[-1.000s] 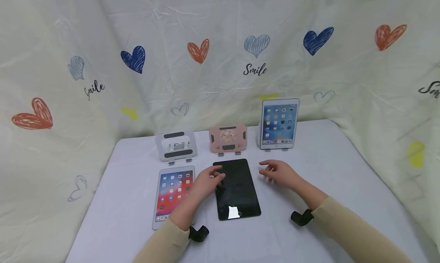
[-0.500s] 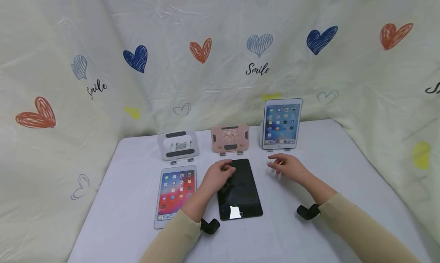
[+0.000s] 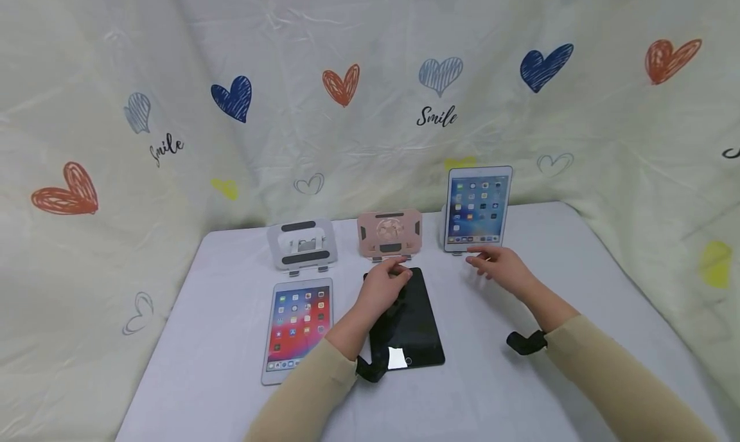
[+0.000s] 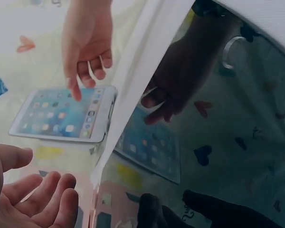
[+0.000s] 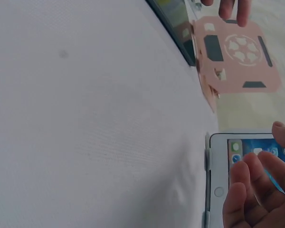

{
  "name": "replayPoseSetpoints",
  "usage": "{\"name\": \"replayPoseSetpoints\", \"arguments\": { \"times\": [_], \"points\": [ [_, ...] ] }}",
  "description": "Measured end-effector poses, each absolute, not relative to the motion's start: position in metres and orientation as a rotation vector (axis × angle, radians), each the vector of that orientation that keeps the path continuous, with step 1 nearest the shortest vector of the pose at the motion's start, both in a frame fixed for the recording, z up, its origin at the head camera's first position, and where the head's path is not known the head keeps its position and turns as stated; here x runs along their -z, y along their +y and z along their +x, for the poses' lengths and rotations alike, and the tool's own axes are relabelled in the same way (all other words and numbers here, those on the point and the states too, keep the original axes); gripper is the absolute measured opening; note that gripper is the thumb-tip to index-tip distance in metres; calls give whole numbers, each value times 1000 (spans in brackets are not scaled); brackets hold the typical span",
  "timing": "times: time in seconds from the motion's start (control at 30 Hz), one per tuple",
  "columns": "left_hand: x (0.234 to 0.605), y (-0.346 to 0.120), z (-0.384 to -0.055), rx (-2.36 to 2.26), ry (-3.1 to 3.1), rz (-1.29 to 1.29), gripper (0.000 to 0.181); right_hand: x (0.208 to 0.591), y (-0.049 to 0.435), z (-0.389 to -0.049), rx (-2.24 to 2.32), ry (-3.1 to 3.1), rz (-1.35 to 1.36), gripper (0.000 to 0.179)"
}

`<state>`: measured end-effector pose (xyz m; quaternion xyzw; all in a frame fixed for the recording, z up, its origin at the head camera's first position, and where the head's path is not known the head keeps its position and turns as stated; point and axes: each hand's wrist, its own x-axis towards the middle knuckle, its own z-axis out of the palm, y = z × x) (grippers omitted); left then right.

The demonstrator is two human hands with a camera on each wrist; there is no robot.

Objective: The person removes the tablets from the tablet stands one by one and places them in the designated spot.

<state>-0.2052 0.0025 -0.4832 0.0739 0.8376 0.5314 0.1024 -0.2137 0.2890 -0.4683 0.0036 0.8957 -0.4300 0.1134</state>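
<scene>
My left hand [image 3: 386, 284] hovers over the far end of a black tablet [image 3: 407, 329] lying flat, its fingers loosely bent and holding nothing. Just beyond the fingertips leans a pink tablet stand [image 3: 378, 238]. Loosely bent fingers show too on my right hand [image 3: 504, 272], in front of a white tablet [image 3: 478, 204] propped upright on a stand. Its fingertips overlap that tablet's lower edge in the head view. From the right wrist, the empty right hand [image 5: 263, 190] appears before the white tablet's screen. The left wrist view shows reflections in the black tablet [image 4: 247, 156].
At the back left leans a grey-white tablet stand [image 3: 303, 244]. Another white tablet [image 3: 297, 326] with a lit red and blue screen lies flat in front of it, partly behind my left sleeve [image 3: 309, 394]. A curtain [image 3: 381, 159] with printed hearts hangs behind the table [image 3: 191, 339].
My left hand has moved right and away from me, from the black tablet's left edge to its far end. My right hand has shifted right and forward, closer to the upright tablet.
</scene>
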Motion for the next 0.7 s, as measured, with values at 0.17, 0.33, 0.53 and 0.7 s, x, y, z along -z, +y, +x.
{"name": "replayPoseSetpoints", "arguments": {
  "times": [0.17, 0.33, 0.53, 0.7],
  "points": [
    [477, 15, -213, -1595, 2478, 219, 43, 467, 302, -219, 1333, 2600, 72, 54],
    [468, 29, -220, -1602, 2490, 226, 45, 469, 315, -226, 1376, 2619, 128, 59],
    [466, 42, -227, -1612, 2479, 242, 44, 469, 323, -231, 1425, 2666, 204, 64],
    [469, 50, -233, -1618, 2465, 238, 44, 468, 323, -234, 1494, 2690, 250, 62]
  ]
}}
